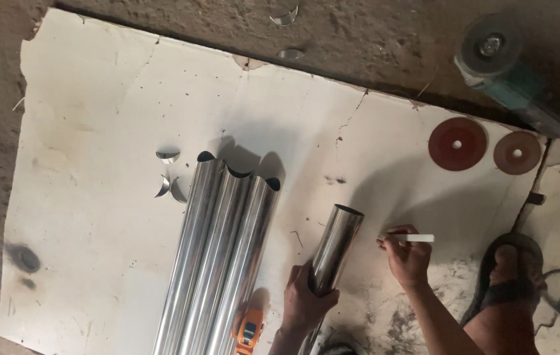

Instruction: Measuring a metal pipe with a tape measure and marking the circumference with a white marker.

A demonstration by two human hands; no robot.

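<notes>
On the pale cracked board [96, 217] laid over the rough floor, the left hand [306, 299] is wrapped around a shiny steel tube [336, 246], holding it tilted with its open square-cut end [347, 212] raised toward the far edge, while the right hand [408, 260] pinches a short white marker stick [411, 237] just beside that tube, its tip not touching the metal. To mark well, I judge that the tube wants a firm grip so it cannot roll, and the stick should meet the curved wall squarely — the polished surface looks slippery and a line could wander. Just left of the held tube lie three more tubes [217, 263] side by side and touching, their far ends cut into scoops; small curved offcuts [168, 177] sit near those ends. An orange tape measure [248, 331] lies just beside the left wrist. Well apart at the right are two red discs [457, 143] and, beyond them on the floor, an angle grinder [500, 62] with its cable trailing past a sandalled foot [510, 269] — close enough to snag if the right arm swings outward.
</notes>
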